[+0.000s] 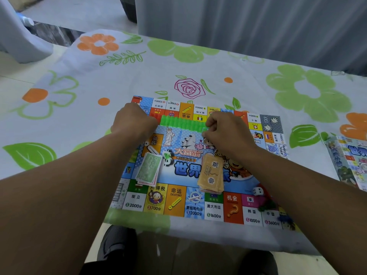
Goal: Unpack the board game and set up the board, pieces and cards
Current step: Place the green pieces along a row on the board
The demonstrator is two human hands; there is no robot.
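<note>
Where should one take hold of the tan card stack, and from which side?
Probably pinch its two long edges near the middle, coming from above: the tan card stack lies flat on the board, narrow, with both long edges free.

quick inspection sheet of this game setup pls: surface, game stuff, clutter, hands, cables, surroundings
surface: table under a flowered cloth, with the board lying flat on it
job's things: game board; green strip of pieces held over its far side; green banknote stack and tan card stack on the board; white die near its right corner, with blurred coloured pieces beside it; game box at the table's right edge
clutter: nothing seen
hands: left hand is curled round the strip's left end; right hand pinches the right end with curled fingers
cables: nothing seen
surroundings: grey curtain behind the table; dark shoes below it
</note>
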